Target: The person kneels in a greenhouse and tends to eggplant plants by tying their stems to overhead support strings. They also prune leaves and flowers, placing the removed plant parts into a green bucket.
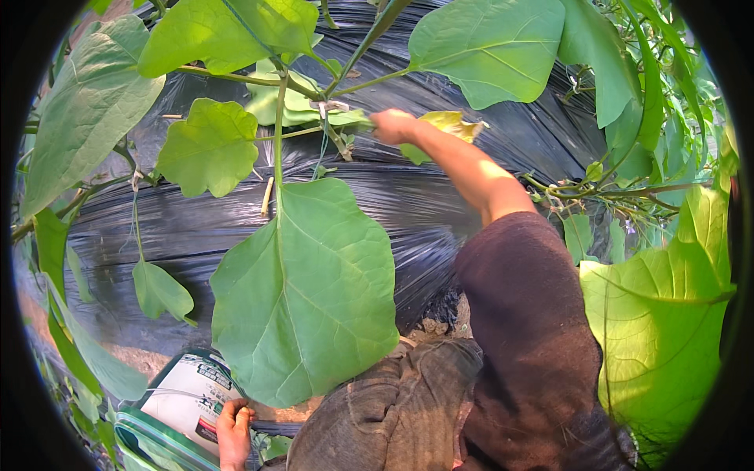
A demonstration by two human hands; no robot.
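My right hand [392, 125] reaches out over the bed, blurred and closed. It grips the edge of a pale green leaf [355, 118] beside an eggplant stem [339, 141]. A white plastic clip [330, 106] with a blue-green string sits on that stem, just left of the hand. My left hand [234, 433] is low in the view with its fingers curled, against the side of a white and green plastic bucket [182, 406]. A thin wire handle [177, 391] runs towards it; whether the fingers hold the wire cannot be seen.
Black plastic mulch film [159, 218] covers the bed. A large eggplant leaf [306, 288] hangs close before me. A yellowed leaf [450, 125] lies beyond my right forearm. More branches [624, 191] stand at right, and a big leaf [654, 329] is near my right side.
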